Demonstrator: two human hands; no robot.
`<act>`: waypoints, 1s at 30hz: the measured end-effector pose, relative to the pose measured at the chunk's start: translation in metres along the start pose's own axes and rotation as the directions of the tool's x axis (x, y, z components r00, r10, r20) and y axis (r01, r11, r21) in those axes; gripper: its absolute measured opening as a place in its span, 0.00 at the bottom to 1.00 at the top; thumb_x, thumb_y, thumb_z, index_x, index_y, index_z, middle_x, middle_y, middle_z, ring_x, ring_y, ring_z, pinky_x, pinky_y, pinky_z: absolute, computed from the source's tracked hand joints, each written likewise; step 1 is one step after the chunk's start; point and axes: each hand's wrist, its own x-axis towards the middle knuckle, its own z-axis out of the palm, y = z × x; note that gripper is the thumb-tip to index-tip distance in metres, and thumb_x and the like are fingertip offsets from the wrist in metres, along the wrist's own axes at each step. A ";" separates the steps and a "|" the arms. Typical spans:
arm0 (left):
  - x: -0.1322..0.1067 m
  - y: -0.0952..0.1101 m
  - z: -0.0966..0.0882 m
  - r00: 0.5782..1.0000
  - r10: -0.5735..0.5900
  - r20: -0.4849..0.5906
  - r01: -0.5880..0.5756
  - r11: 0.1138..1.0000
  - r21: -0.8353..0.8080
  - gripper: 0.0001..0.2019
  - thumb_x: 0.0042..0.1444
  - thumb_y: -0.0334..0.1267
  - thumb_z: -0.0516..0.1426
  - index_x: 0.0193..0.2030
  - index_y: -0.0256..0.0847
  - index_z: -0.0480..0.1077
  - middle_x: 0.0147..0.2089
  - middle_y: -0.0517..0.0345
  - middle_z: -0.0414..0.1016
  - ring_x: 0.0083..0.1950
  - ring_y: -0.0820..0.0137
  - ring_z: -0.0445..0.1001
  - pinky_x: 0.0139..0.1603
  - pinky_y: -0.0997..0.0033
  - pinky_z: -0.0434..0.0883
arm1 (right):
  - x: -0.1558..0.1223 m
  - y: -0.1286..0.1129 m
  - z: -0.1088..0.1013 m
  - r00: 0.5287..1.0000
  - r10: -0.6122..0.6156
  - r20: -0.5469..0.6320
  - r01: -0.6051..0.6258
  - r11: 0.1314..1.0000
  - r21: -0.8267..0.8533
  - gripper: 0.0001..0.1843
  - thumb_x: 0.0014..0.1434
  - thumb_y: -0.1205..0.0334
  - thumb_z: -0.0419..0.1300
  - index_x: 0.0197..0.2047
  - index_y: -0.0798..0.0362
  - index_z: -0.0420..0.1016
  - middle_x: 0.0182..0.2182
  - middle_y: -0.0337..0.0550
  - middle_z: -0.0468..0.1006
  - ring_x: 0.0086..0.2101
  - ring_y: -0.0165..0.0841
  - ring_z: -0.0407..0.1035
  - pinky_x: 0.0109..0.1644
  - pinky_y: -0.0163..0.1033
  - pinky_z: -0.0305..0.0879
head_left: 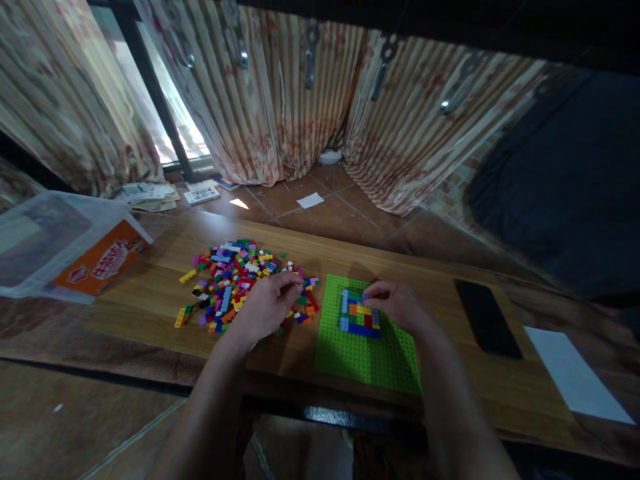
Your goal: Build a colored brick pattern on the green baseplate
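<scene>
A green baseplate (pixel 367 357) lies on the wooden table (pixel 150 300), with a small square build of coloured bricks (pixel 359 312) on its upper part. My right hand (pixel 397 303) rests at the build's top right corner, fingers pinched together on it; what they hold is too small to name. My left hand (pixel 267 307) lies curled over the right edge of a loose pile of coloured bricks (pixel 233 280), fingertips bent down among the pieces.
A black phone (pixel 487 319) lies flat right of the baseplate, and a white sheet (pixel 575 377) beyond it. A clear plastic bag with an orange label (pixel 100 260) sits at the table's left end. Curtains (pixel 280 100) and tiled floor are behind.
</scene>
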 end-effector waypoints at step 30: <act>-0.005 -0.015 -0.039 0.978 -0.103 -0.179 0.137 0.972 0.191 0.14 0.58 0.44 0.52 0.41 0.39 0.75 0.32 0.57 0.78 0.33 0.68 0.74 0.36 0.73 0.66 | -0.027 -0.081 0.106 0.891 -0.401 -0.213 0.361 0.910 -0.205 0.08 0.60 0.65 0.58 0.41 0.50 0.77 0.39 0.45 0.78 0.43 0.39 0.69 0.50 0.43 0.64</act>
